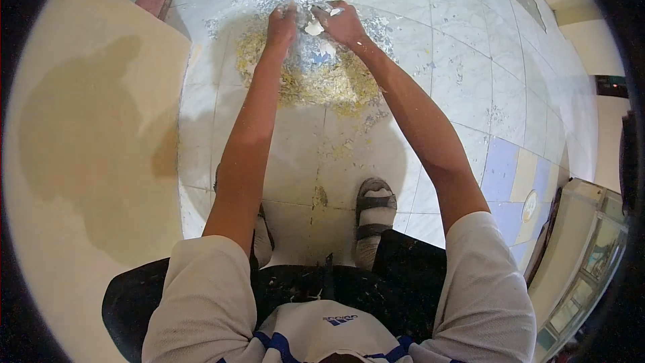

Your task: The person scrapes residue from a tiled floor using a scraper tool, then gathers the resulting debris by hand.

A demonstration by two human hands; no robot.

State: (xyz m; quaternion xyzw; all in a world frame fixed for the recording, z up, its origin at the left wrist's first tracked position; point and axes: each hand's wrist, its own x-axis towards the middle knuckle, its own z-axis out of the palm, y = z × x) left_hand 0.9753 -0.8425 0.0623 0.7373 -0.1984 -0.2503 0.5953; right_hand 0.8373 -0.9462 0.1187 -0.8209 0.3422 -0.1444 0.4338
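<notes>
Both arms reach forward over a pile of small flakes [322, 84] on the tiled floor, yellowish nearer me and silvery blue farther off. My left hand [283, 23] is over the left part of the pile, its fingers blurred, so what it holds is unclear. Close by on the right, my right hand [340, 22] has its fingers closed around something white and thin, like a torn piece [314, 27]. A small gap separates the two hands. Another white scrap [327, 48] lies on the flakes just below them.
A beige wall [87, 128] stands on the left. Loose flakes dot the pale floor tiles [463, 47]. My sandaled foot [376, 212] is below the pile. A glass-paned cabinet [584, 262] is at the lower right, beside blue and cream tiles [500, 168].
</notes>
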